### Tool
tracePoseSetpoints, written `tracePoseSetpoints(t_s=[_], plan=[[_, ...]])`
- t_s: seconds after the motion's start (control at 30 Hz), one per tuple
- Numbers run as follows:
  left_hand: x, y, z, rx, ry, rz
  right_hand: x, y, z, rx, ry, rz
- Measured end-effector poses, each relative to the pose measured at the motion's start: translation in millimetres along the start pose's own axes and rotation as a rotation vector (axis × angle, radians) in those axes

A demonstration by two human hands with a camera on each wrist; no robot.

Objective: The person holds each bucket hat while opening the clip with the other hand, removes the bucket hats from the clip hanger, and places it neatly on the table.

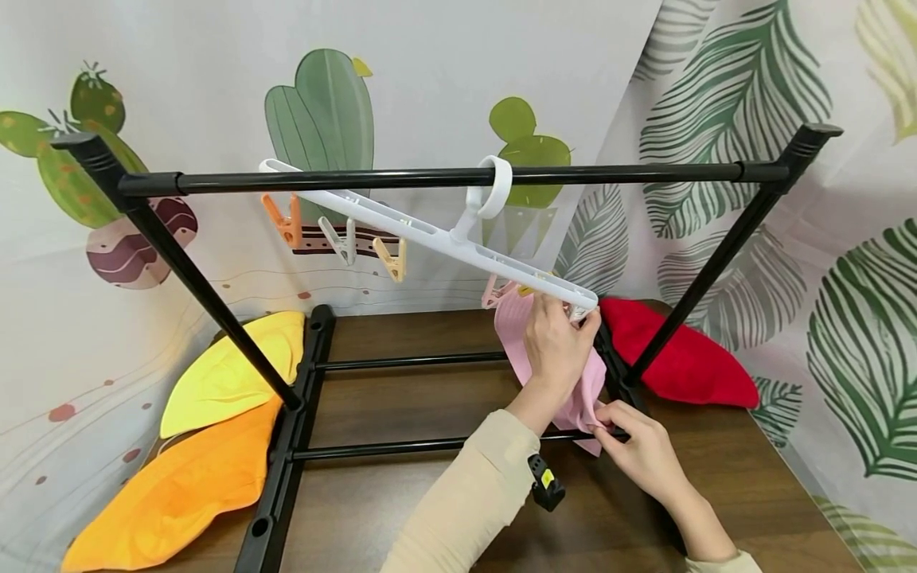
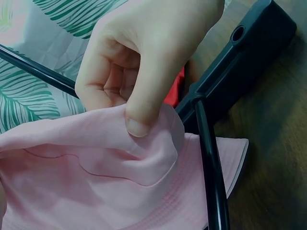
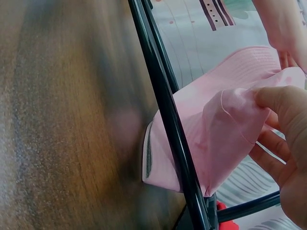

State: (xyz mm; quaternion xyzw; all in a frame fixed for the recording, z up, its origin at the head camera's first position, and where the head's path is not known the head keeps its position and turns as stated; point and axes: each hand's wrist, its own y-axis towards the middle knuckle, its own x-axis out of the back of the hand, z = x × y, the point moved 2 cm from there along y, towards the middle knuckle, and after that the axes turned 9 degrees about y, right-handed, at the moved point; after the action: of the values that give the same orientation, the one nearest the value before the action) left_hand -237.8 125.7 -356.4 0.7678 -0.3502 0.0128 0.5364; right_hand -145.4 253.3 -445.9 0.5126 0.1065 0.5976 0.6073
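A white clip hanger (image 1: 430, 232) hangs tilted by its hook from the black top bar (image 1: 616, 175), its right end lower. My left hand (image 1: 557, 338) is at that low end, pinching a whitish clip (image 1: 576, 313) between thumb and fingers. Below it hangs a pink bucket hat (image 1: 512, 322) with a stitched brim, partly hidden behind the hand. Lower right, my right hand (image 1: 637, 442) pinches the hat's edge. The left wrist view shows this right hand (image 2: 139, 57) with its thumb on the pink cloth (image 2: 110, 158). In the right wrist view the hat (image 3: 235, 120) passes behind a black bar.
Orange (image 1: 290, 221), grey-white (image 1: 342, 241), yellow (image 1: 392, 261) and pink (image 1: 496, 293) clips hang along the hanger. Yellow (image 1: 229, 374) and orange (image 1: 186, 485) cloth items lie left of the black rack, a red one (image 1: 673, 358) right. Lower bars (image 1: 387, 450) cross the wooden table (image 1: 401, 509).
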Motion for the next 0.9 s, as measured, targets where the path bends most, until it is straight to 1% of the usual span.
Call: tracePoseSetpoints(t_s=[0.2,0.33,0.57,0.77,0.9], plan=[[-1.1,-1.4,0.7,0.019,-0.028,-0.020,0.8,-1.4,-1.0,-0.002,0.005,-0.002],[-1.2,-2.0,1.1,0.012,-0.034,-0.043,0.9,-1.9,-0.6,-0.003,0.009,-0.004],[-1.4,-4.3,2.3,-0.022,-0.052,-0.093,1.0,-1.9,-0.5,-0.001,0.014,0.000],[-0.8,-4.8,3.8,-0.056,-0.059,-0.124,1.2,-1.2,-0.3,-0.005,0.003,-0.007],[-0.8,-4.2,4.7,-0.081,-0.067,-0.160,1.3,0.0,0.2,0.001,-0.006,-0.016]])
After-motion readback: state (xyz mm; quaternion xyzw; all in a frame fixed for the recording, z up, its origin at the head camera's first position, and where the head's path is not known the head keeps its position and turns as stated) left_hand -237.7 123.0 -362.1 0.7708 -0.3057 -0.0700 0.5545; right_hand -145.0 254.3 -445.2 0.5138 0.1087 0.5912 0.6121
